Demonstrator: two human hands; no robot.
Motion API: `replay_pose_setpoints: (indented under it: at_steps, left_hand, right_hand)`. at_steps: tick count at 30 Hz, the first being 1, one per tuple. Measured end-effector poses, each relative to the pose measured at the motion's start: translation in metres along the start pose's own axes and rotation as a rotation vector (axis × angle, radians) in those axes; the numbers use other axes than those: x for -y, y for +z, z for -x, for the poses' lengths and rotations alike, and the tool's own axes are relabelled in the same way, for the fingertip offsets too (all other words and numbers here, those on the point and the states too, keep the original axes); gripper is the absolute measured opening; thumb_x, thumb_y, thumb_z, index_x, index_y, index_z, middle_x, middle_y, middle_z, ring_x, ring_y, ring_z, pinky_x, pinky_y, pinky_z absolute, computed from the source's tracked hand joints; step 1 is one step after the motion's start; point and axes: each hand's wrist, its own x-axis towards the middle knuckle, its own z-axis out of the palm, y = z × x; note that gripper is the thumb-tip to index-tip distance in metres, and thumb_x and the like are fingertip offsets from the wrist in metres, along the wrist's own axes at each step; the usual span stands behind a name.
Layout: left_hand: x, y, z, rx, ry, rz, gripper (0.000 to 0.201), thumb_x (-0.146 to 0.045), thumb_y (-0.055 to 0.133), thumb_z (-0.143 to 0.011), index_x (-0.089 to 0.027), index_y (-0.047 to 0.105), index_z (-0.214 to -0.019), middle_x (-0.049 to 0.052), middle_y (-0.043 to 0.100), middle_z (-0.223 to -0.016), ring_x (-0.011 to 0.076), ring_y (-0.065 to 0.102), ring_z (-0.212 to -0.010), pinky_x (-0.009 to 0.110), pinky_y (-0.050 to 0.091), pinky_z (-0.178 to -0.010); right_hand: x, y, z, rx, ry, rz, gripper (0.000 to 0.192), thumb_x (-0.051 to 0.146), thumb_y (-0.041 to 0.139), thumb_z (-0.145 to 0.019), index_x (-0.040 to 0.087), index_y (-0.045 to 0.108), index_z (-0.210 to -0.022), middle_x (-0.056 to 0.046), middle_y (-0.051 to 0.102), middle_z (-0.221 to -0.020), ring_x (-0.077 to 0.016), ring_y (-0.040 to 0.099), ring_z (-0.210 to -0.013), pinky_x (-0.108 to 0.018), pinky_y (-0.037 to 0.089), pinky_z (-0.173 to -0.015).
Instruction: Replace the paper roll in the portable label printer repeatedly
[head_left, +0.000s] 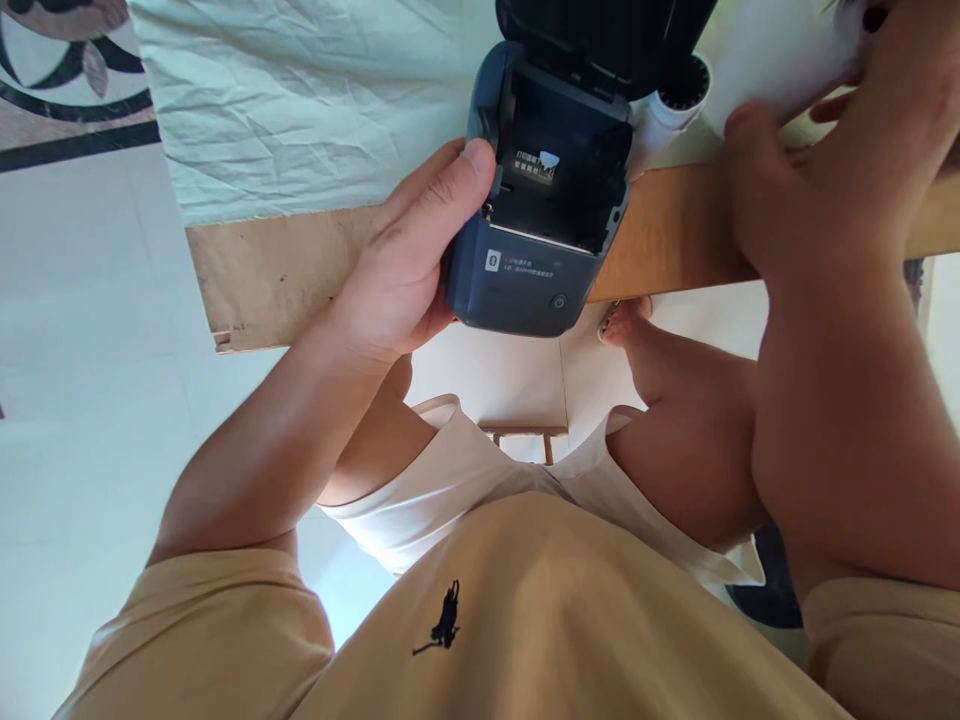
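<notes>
Portable printer [541, 215] in left hand [412, 245], over near edge of bench [281, 270], lid [600, 40] flipped open, bay exposed. White roll [667, 120] just right of printer. Right hand [817, 180] farther right, at a white object [784, 55]; can't tell its grip. Pale green cloth [315, 100] on bench, left of printer.

Here's the light-brown wooden surface [277, 275], front edge bare, its left corner looking rough! Spread over it, a rumpled pale-green cloth [300, 110]. Left of that surface, glossy whitish floor tiles [82, 350], and beside its far left, a floor inlay [94, 70] in black, brown and white curves. Down below the surface, a narrow brown wooden bar [525, 431].
</notes>
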Motion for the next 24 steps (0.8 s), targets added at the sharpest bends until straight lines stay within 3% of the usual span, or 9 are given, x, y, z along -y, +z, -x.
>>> replay_pose_setpoints:
  at_steps: [3, 6, 9, 12, 14, 16, 19, 21, 24]
  left_hand:
    - [0.001, 0.002, 0.0, 0.001, 0.004, -0.005, 0.022, -0.032, 0.052, -0.092, -0.016, 0.06, -0.079, 0.007, 0.049, -0.081, 0.0139, 0.049, -0.071, 0.024, 0.043, -0.058]
    - [0.0, 0.003, 0.001, -0.015, -0.009, -0.017, 0.022, -0.032, 0.053, -0.092, -0.016, 0.06, -0.079, 0.006, 0.049, -0.08, 0.0134, 0.049, -0.069, 0.024, 0.041, -0.055]
    - [-0.002, 0.003, 0.002, -0.019, -0.028, -0.027, 0.021, -0.032, 0.054, -0.091, -0.017, 0.06, -0.078, 0.005, 0.049, -0.08, 0.0132, 0.049, -0.069, 0.024, 0.041, -0.055]
    - [-0.003, 0.002, 0.002, -0.001, -0.038, -0.047, 0.019, -0.032, 0.056, -0.09, -0.018, 0.061, -0.079, 0.006, 0.051, -0.082, 0.0144, 0.05, -0.072, 0.025, 0.044, -0.058]
    - [-0.001, 0.002, 0.001, -0.018, -0.023, -0.047, 0.019, -0.034, 0.056, -0.089, -0.019, 0.061, -0.079, 0.006, 0.051, -0.082, 0.0146, 0.05, -0.072, 0.025, 0.043, -0.056]
    - [0.002, 0.001, 0.0, -0.033, -0.003, -0.041, 0.023, -0.039, 0.056, -0.088, -0.019, 0.061, -0.078, 0.006, 0.05, -0.081, 0.0152, 0.049, -0.071, 0.025, 0.042, -0.055]
    - [0.004, 0.0, -0.001, -0.023, 0.002, -0.04, 0.027, -0.044, 0.054, -0.088, -0.02, 0.061, -0.079, 0.007, 0.048, -0.081, 0.0166, 0.049, -0.07, 0.027, 0.042, -0.055]
    - [0.003, 0.0, 0.0, -0.018, -0.01, -0.034, 0.024, -0.041, 0.055, -0.088, -0.019, 0.059, -0.078, 0.007, 0.047, -0.081, 0.0165, 0.048, -0.071, 0.028, 0.042, -0.057]
    - [0.001, 0.001, 0.001, -0.017, -0.035, -0.024, 0.019, -0.033, 0.058, -0.087, -0.019, 0.057, -0.075, 0.006, 0.046, -0.081, 0.015, 0.047, -0.071, 0.026, 0.041, -0.058]
  right_hand:
    - [0.014, 0.001, 0.003, 0.035, -0.113, 0.134, 0.049, 0.018, 0.05, -0.081, 0.014, 0.049, -0.13, -0.001, 0.053, -0.12, -0.0074, 0.051, -0.101, -0.024, 0.038, -0.079]
    - [0.023, 0.003, 0.009, 0.055, -0.089, 0.127, 0.045, 0.014, 0.051, -0.075, 0.018, 0.053, -0.12, 0.003, 0.055, -0.105, -0.0046, 0.049, -0.087, -0.024, 0.037, -0.076]
    - [0.026, 0.004, 0.012, 0.054, -0.055, 0.187, 0.033, 0.024, 0.056, -0.078, 0.018, 0.058, -0.111, 0.0, 0.054, -0.105, -0.0103, 0.051, -0.1, -0.029, 0.042, -0.089]
    - [0.025, 0.004, 0.013, 0.025, -0.01, 0.224, 0.034, 0.033, 0.057, -0.081, 0.015, 0.06, -0.11, -0.005, 0.05, -0.112, -0.0147, 0.048, -0.113, -0.032, 0.043, -0.098]
    - [0.025, 0.004, 0.013, 0.011, -0.04, 0.19, 0.036, 0.029, 0.059, -0.077, 0.015, 0.059, -0.11, -0.004, 0.051, -0.11, -0.0136, 0.05, -0.108, -0.032, 0.042, -0.097]
    - [0.026, 0.004, 0.015, 0.004, -0.104, 0.093, 0.043, 0.018, 0.059, -0.072, 0.016, 0.055, -0.115, -0.001, 0.054, -0.11, -0.0101, 0.05, -0.099, -0.029, 0.042, -0.085]
    - [0.031, 0.004, 0.019, 0.025, -0.117, -0.025, 0.058, 0.003, 0.047, -0.067, 0.019, 0.048, -0.123, 0.002, 0.055, -0.103, -0.0048, 0.048, -0.086, -0.025, 0.036, -0.074]
    - [0.033, 0.003, 0.02, 0.05, -0.088, 0.032, 0.055, 0.003, 0.044, -0.067, 0.019, 0.051, -0.119, 0.001, 0.054, -0.102, -0.0057, 0.049, -0.091, -0.026, 0.038, -0.08]
    - [0.032, 0.004, 0.018, 0.04, -0.03, 0.177, 0.036, 0.016, 0.056, -0.072, 0.014, 0.058, -0.109, -0.004, 0.051, -0.11, -0.0128, 0.048, -0.108, -0.031, 0.04, -0.093]
